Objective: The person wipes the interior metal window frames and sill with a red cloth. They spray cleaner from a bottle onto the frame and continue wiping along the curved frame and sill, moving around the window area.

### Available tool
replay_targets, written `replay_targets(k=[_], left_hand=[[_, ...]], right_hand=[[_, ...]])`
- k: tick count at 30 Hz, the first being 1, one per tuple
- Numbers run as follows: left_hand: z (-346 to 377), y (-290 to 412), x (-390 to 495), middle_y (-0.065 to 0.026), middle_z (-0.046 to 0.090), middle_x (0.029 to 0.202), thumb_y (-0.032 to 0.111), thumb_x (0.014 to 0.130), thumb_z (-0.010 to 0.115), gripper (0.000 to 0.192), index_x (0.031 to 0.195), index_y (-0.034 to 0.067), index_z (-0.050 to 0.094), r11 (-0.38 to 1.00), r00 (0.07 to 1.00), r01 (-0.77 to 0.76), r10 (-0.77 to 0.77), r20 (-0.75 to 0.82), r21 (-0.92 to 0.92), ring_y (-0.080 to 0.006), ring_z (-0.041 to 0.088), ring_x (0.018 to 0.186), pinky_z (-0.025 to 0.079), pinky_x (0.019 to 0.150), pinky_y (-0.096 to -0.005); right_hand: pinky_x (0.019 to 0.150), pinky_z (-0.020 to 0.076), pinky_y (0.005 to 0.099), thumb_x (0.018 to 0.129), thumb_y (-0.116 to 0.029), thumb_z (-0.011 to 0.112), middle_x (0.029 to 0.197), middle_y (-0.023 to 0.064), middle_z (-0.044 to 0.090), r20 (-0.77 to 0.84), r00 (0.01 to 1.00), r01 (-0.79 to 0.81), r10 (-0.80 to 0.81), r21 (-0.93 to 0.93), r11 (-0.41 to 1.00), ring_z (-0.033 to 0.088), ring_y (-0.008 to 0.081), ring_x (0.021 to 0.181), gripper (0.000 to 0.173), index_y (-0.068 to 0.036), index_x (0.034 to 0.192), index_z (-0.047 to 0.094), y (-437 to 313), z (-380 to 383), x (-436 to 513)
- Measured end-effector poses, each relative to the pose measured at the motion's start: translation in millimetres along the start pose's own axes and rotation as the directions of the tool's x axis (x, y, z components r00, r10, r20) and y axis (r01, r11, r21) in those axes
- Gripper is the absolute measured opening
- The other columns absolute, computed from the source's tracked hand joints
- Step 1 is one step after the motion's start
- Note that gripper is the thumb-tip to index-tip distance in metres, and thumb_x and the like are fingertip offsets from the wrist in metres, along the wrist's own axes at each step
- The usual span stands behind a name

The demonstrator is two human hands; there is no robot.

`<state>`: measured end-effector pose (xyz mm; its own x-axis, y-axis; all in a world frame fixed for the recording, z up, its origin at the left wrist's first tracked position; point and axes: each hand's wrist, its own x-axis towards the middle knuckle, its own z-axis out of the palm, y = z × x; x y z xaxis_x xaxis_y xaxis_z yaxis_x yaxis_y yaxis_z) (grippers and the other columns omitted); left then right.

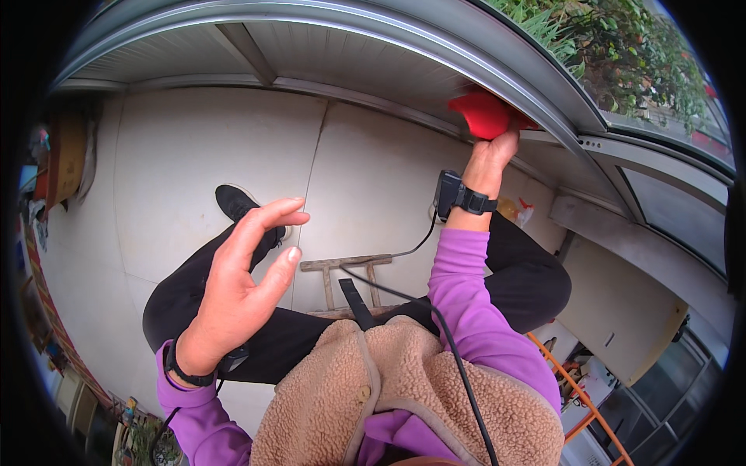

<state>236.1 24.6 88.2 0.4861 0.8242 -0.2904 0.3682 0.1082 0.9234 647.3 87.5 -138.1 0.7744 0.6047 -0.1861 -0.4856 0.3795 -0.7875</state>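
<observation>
With my right hand (pixel 499 147) I grip a red cloth (pixel 485 114) and hold it against the ribbed wall panel (pixel 355 55), under the metal window frame (pixel 402 32). Most of the fingers are hidden by the cloth and the frame. My left hand (pixel 242 276) hovers over my bent knee, holding nothing, with thumb and fingers apart. A black device (pixel 447 195) is strapped to my right wrist, and a cable (pixel 417 247) runs from it. Another black band (pixel 189 367) circles my left wrist.
A wooden stool (pixel 349 265) stands between my legs on the pale tiled floor (pixel 198 151). A cardboard box (pixel 64 160) is at the far left. An orange metal rail (pixel 583 402) and a cabinet (pixel 623 309) are at the right. Plants (pixel 623 58) show through the window.
</observation>
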Motion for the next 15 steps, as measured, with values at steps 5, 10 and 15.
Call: replay_targets(k=[5, 10, 15], left_hand=[[8.5, 1.5, 7.2, -0.0142, 0.065, 0.116, 0.0, 0.086, 0.061, 0.045, 0.13, 0.001, 0.054, 0.996, 0.997, -0.052, 0.048, 0.062, 0.066, -0.0265, 0.062, 0.111, 0.045, 0.099, -0.0371], [10.1, -1.8, 11.5, -0.0155, 0.064, 0.111, 0.003, 0.087, 0.063, 0.042, 0.128, 0.003, 0.056, 0.994, 0.995, -0.082, 0.077, 0.063, 0.079, -0.031, 0.062, 0.102, 0.048, 0.092, -0.0389], [8.7, 0.4, 2.2, -0.0154, 0.062, 0.106, 0.006, 0.085, 0.063, 0.041, 0.125, 0.004, 0.057, 0.984, 0.988, -0.144, 0.136, 0.08, 0.102, -0.0337, 0.061, 0.094, 0.049, 0.084, -0.0406]], right_hand=[[0.088, 0.0573, 0.0465, 0.102, -0.018, 0.042, 0.123, 0.0125, 0.062, -0.064, 0.998, 0.014, -0.018, -0.067, 0.998, 0.064, 0.0311, 0.106, 0.031, -0.003, 0.128, 0.052, 54.6, -65.8, 33.7], [0.078, 0.0579, 0.0424, 0.104, -0.023, 0.038, 0.117, 0.0099, 0.064, 0.649, 0.65, -0.647, 0.396, 0.198, 0.737, 0.066, 0.0266, 0.1, 0.029, -0.009, 0.123, 0.055, 144.8, -143.2, 83.9], [0.09, 0.0545, 0.0448, 0.103, -0.023, 0.038, 0.127, 0.0118, 0.06, 0.712, 0.541, -0.739, 0.447, 0.149, 0.657, 0.061, 0.0275, 0.112, 0.032, -0.009, 0.127, 0.055, 170.7, -111.4, 75.3]])
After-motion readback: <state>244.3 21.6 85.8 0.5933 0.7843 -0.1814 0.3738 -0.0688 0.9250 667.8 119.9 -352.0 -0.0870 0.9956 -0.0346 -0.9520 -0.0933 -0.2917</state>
